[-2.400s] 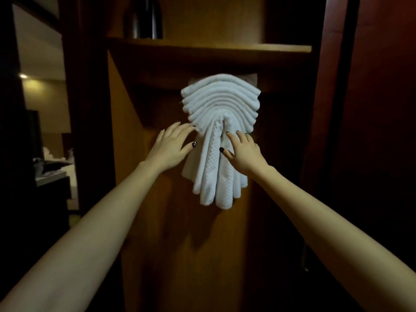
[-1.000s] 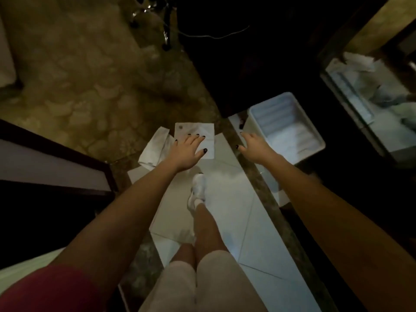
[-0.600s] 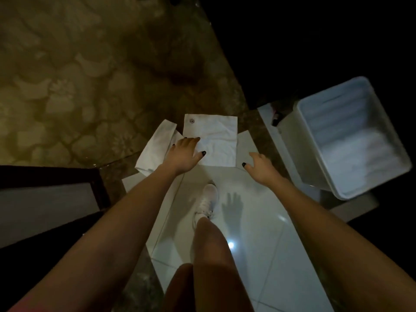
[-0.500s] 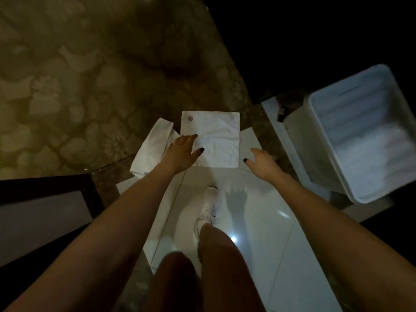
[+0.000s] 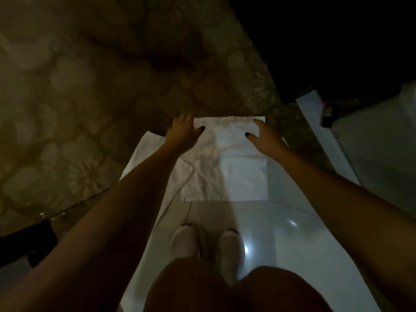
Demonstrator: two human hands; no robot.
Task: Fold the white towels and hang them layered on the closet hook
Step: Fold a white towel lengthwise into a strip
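A white towel (image 5: 225,172) lies flat on the white floor tiles just ahead of my feet. My left hand (image 5: 183,135) is at its far left corner, thumb on the cloth and fingers curled down over the edge. My right hand (image 5: 264,137) is at the far right corner, fingers bent down onto it and thumb on the cloth. A second white towel (image 5: 144,158) lies partly under the first, sticking out to the left. The closet hook and the hung towels are out of view.
My white shoes (image 5: 184,240) stand on the glossy tile floor (image 5: 292,239) close to the towel's near edge. Patterned carpet (image 5: 90,86) spreads to the left and ahead. A white plastic bin (image 5: 373,140) stands at the right. A dark furniture edge (image 5: 22,242) crosses the lower left.
I turned from the closet to the floor and bent low. Both hands went forward and down from mid-air to the towel's far corners, and my feet now stand together.
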